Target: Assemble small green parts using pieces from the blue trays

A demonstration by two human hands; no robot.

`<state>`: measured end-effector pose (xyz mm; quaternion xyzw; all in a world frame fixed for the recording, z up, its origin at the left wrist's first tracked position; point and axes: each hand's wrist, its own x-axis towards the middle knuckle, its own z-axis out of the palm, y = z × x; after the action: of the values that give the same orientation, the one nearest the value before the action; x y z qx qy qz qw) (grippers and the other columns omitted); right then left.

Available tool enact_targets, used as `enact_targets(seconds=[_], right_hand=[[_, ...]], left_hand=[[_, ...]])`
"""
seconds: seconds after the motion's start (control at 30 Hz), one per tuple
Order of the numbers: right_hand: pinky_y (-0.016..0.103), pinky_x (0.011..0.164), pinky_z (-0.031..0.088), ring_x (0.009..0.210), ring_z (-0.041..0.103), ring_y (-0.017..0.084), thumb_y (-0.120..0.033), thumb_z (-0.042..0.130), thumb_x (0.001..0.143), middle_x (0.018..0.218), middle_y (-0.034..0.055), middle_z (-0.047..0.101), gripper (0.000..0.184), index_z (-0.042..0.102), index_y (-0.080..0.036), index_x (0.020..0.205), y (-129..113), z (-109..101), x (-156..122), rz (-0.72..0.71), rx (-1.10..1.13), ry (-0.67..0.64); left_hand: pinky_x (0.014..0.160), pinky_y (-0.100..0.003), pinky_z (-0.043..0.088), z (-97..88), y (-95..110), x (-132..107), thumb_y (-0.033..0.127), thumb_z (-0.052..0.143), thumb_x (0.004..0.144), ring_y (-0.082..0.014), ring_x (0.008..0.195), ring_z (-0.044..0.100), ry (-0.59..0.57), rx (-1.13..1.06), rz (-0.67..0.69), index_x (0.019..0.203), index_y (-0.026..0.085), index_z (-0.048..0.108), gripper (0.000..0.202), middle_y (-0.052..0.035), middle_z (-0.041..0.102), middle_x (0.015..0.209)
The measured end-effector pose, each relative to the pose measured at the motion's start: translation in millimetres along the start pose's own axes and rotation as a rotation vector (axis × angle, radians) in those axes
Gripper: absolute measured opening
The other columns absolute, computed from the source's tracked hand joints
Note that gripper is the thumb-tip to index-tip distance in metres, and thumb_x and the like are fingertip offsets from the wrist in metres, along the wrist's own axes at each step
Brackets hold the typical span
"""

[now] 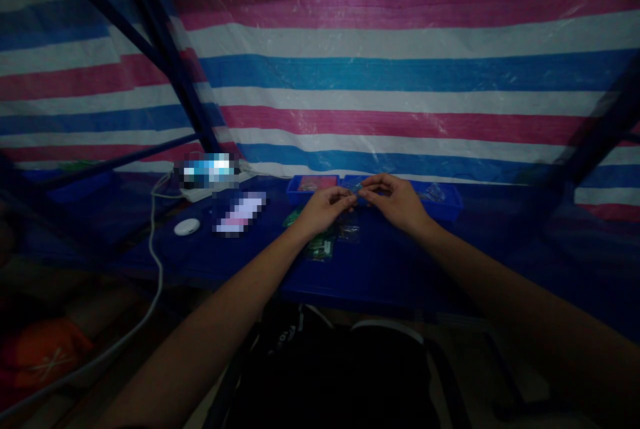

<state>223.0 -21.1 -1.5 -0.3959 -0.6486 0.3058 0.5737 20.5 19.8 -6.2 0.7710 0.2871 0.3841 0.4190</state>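
Note:
My left hand (326,208) and my right hand (394,200) meet above the blue table, thumbs and fingertips pinched and almost touching each other. Whatever lies between the fingertips is too small and dark to name. Just below them on the table is a small clear plastic bag (349,233). Green packets in clear plastic (320,249) lie under and beside my left wrist. Behind the hands stand blue trays: one (291,190) contains something pink or red, and another (453,201), past my right hand, holds clear plastic bags.
On the left of the table (250,269) lie a phone with a lit screen (240,214), a round white object (187,227) and a white power strip (220,189) with a white cable (159,262). Blue metal posts (185,96) and a striped sheet (400,72) enclose the table. An orange cloth (45,352) shows at lower left.

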Motion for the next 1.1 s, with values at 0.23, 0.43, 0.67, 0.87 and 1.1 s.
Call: enact_targets(seconds=[0.23, 0.43, 0.67, 0.87, 1.1], right_hand=[[0.039, 0.083, 0.057, 0.086, 0.072, 0.022, -0.035, 0.08, 0.079, 0.091, 0.0068, 0.075, 0.029, 0.071, -0.02, 0.101, 4, -2, 2, -0.011, -0.054, 0.019], [0.04, 0.083, 0.057, 0.085, 0.072, 0.022, -0.035, 0.078, 0.081, 0.092, 0.0065, 0.076, 0.027, 0.071, -0.02, 0.103, 3, -1, 0, -0.034, -0.056, 0.007], [0.038, 0.077, 0.057, 0.091, 0.071, 0.023, -0.038, 0.079, 0.081, 0.104, 0.0069, 0.077, 0.034, 0.074, -0.024, 0.11, -2, 1, -2, -0.05, -0.12, -0.03], [0.037, 0.073, 0.054, 0.08, 0.069, 0.021, -0.042, 0.074, 0.087, 0.097, 0.0042, 0.078, 0.02, 0.077, -0.025, 0.097, -7, -3, -5, -0.091, -0.225, -0.02], [0.041, 0.079, 0.053, 0.082, 0.067, 0.022, -0.034, 0.074, 0.088, 0.099, 0.002, 0.077, 0.012, 0.079, -0.032, 0.097, -7, -5, -9, -0.188, -0.432, -0.115]], left_hand=[[0.078, -0.031, 0.05, 2.3, 6, -3, 0.039, 0.072, 0.086, -0.0164, 0.079, 0.065, 0.018, -0.027, -0.02, 0.098, 0.017, 0.072, 0.026, -0.0069, 0.072, 0.088], [0.078, -0.031, 0.051, -0.4, 1, -2, 0.04, 0.07, 0.088, -0.0162, 0.08, 0.065, -0.014, -0.008, 0.016, 0.099, 0.016, 0.071, 0.026, -0.0068, 0.072, 0.09], [0.073, -0.03, 0.051, 0.8, -4, -4, 0.041, 0.071, 0.088, -0.0167, 0.079, 0.067, -0.019, 0.056, 0.009, 0.103, 0.015, 0.071, 0.03, -0.0072, 0.074, 0.092], [0.065, -0.029, 0.053, 2.3, 2, -5, 0.035, 0.066, 0.091, -0.015, 0.067, 0.069, -0.056, -0.093, -0.087, 0.116, 0.016, 0.069, 0.032, -0.0082, 0.076, 0.084], [0.084, -0.035, 0.057, 2.2, 5, -5, 0.033, 0.062, 0.091, -0.0178, 0.085, 0.072, 0.055, -0.263, -0.138, 0.099, 0.017, 0.074, 0.022, -0.0091, 0.077, 0.094]])
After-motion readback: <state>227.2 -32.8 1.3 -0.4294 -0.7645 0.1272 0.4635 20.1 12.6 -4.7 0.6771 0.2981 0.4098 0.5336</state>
